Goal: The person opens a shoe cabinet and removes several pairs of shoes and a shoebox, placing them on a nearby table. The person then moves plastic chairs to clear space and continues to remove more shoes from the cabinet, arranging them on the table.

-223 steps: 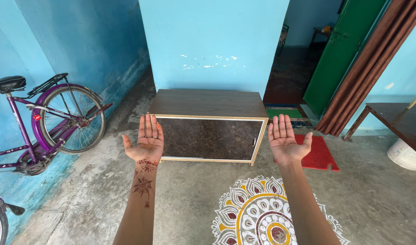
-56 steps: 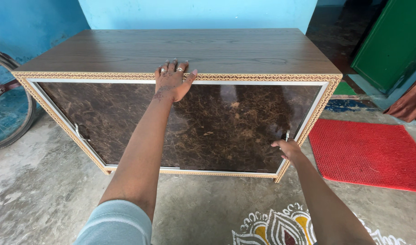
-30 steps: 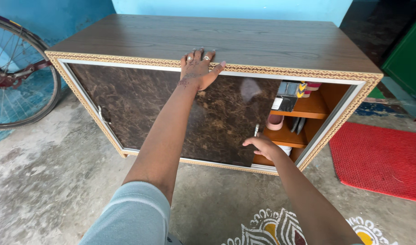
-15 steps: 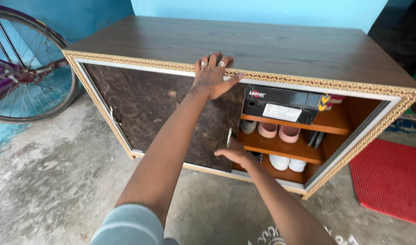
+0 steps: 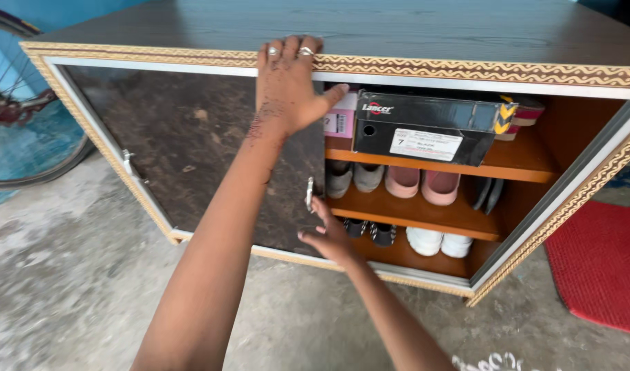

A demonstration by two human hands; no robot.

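Observation:
A low wooden cabinet (image 5: 425, 27) with gold patterned trim stands in front of me. My left hand (image 5: 285, 86) rests flat on its top front edge. My right hand (image 5: 328, 233) is at the small metal handle (image 5: 309, 194) of the dark marbled sliding door (image 5: 191, 151), fingers spread and touching it. The door is slid left, and the right half is exposed. Inside are wooden shelves (image 5: 425, 216) with a black shoe box (image 5: 425, 127), a pink box (image 5: 340, 120), pink shoes (image 5: 421, 184), grey shoes (image 5: 352, 178) and white shoes (image 5: 438, 242).
A bicycle wheel (image 5: 26, 130) leans at the left against a blue wall. A red mat (image 5: 600, 268) lies on the concrete floor (image 5: 74, 288) at the right. A second handle (image 5: 128, 161) sits on the left side of the door panels.
I stepped up to the cabinet, put my left hand on top and slid the right door leftward with my right hand. The opening has widened, showing the shelves of shoes.

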